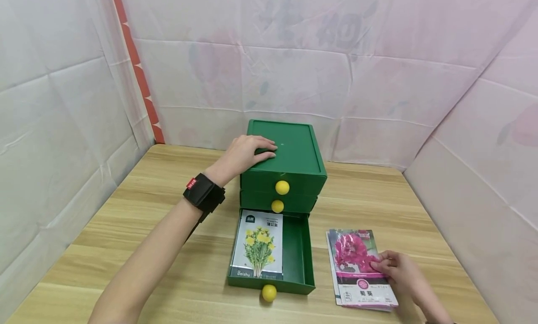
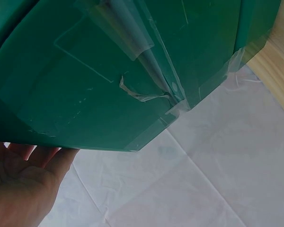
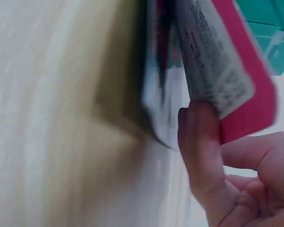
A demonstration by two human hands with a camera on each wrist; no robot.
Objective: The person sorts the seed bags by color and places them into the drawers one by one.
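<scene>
A green drawer box (image 1: 294, 156) stands on the wooden table (image 1: 168, 268), toward twelve o'clock from the person. It has three drawers, each with a round yellow knob. The top two are closed; the bottom drawer (image 1: 300, 256) is pulled out toward six o'clock. Inside it, against its nine o'clock side, lies a seed packet with yellow flowers (image 1: 258, 244), flat and face up.

The left hand (image 1: 244, 153) rests on the lid of the box at its nine o'clock edge, palm down, fingers (image 1: 265, 149) straight and close together, lying flat on the lid and pointing toward three o'clock. A black wrist strap (image 1: 203, 193) sits on that forearm. In the left wrist view the green side of the box fills most of the picture, with clear tape on it and the palm just below.

At three o'clock from the open drawer, apart from it, a small stack of seed packets (image 1: 359, 268) lies on the table, the top one showing pink flowers. The right hand (image 1: 399, 268) is at the stack's three o'clock edge, fingers (image 1: 380, 263) curled and clamped on the top pink packet; the right wrist view shows that packet's edge lifted from the ones beneath, with a fingertip under it.
</scene>
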